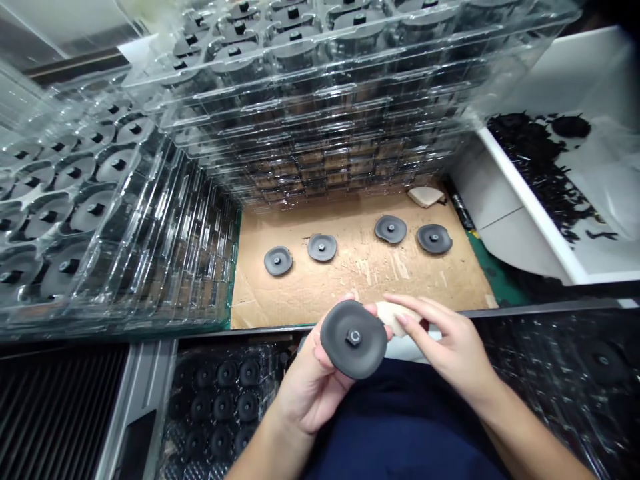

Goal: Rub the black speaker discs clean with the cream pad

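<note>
A dark grey rounded disc (367,350) with a short black stub at its centre is held up in my left hand (310,393), fingers closed around its edge. My right hand (450,347) pinches a cream-coloured wedge-shaped pad (395,317) close to the disc's right edge; whether the pad touches the disc I cannot tell. Beyond my hands, similar discs lie on the cardboard sheet (300,300): two at the left, the outer disc (278,267) and the inner disc (322,255), and two at the right, the inner disc (390,236) and the outer disc (435,248).
Tall stacks of clear plastic trays filled with discs stand at the left (165,220) and back (320,113). Another cream pad (426,195) lies at the cardboard's back right, near a dark pen-like tube (461,207). A white bin (525,200) at the right holds black scraps (530,153).
</note>
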The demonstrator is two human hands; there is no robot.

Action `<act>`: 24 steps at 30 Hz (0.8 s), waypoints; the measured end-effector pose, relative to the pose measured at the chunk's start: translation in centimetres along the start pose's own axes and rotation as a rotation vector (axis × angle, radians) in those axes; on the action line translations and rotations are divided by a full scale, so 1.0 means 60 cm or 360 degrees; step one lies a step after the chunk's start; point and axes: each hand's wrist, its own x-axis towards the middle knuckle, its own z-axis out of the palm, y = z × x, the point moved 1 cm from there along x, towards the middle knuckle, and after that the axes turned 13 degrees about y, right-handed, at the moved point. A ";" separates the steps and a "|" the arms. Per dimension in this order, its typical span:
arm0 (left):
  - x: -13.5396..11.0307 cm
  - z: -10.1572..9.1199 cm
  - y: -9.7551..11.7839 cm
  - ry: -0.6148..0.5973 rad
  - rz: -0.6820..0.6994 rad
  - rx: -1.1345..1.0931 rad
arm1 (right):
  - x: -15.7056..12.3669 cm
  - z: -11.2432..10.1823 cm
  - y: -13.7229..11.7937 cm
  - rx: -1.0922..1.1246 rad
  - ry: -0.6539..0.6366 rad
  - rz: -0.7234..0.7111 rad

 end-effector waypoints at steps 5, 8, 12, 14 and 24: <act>0.001 0.002 -0.006 0.0001 0.0056 0.0027 | 0.013 -0.036 -0.066 0.0041 0.0265 -0.0271; 0.003 0.001 -0.008 0.0122 0.0156 0.0100 | 0.024 -0.033 -0.103 0.0183 0.0008 -0.0747; 0.003 0.001 -0.003 0.0259 0.0324 0.0117 | 0.038 -0.023 -0.110 -0.0022 -0.0171 -0.0711; 0.004 0.005 0.000 0.0300 0.0349 0.0130 | 0.039 -0.021 -0.110 0.0054 -0.0088 -0.0665; 0.022 -0.002 0.010 0.0297 0.0349 0.0075 | 0.050 0.038 0.035 0.0239 -0.0025 0.0109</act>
